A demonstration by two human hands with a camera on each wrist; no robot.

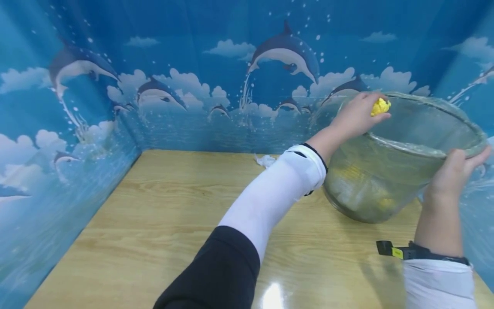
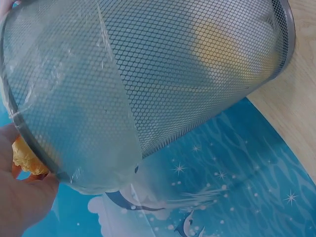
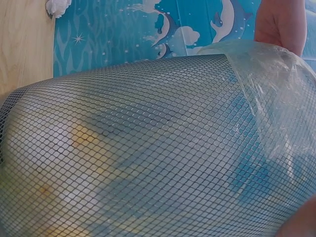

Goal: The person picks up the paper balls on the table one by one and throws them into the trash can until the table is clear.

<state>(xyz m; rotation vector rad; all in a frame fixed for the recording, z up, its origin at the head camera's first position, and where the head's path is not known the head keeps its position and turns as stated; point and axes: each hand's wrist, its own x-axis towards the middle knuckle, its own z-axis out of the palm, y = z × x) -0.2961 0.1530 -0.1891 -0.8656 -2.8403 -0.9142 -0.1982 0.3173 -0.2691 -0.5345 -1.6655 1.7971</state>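
Note:
A mesh wastebasket (image 1: 386,171) lined with a clear plastic bag (image 2: 64,98) leans over on the table's right side. My left hand (image 1: 359,113) pinches a crumpled yellow paper ball (image 1: 380,107) at the basket's left rim. In the left wrist view, the same ball (image 2: 29,158) shows between thumb and fingers, right at the rim. My right hand (image 1: 457,169) grips the rim on the opposite side, thumb toward the opening. Yellow and white crumpled pieces (image 3: 84,143) show blurred through the mesh near the bottom.
One crumpled white paper (image 1: 265,161) lies at the table's back edge, partly behind my left forearm. The wooden table (image 1: 162,206) extends to the left. Blue dolphin-print curtains (image 1: 185,56) enclose the back and sides, close behind the basket.

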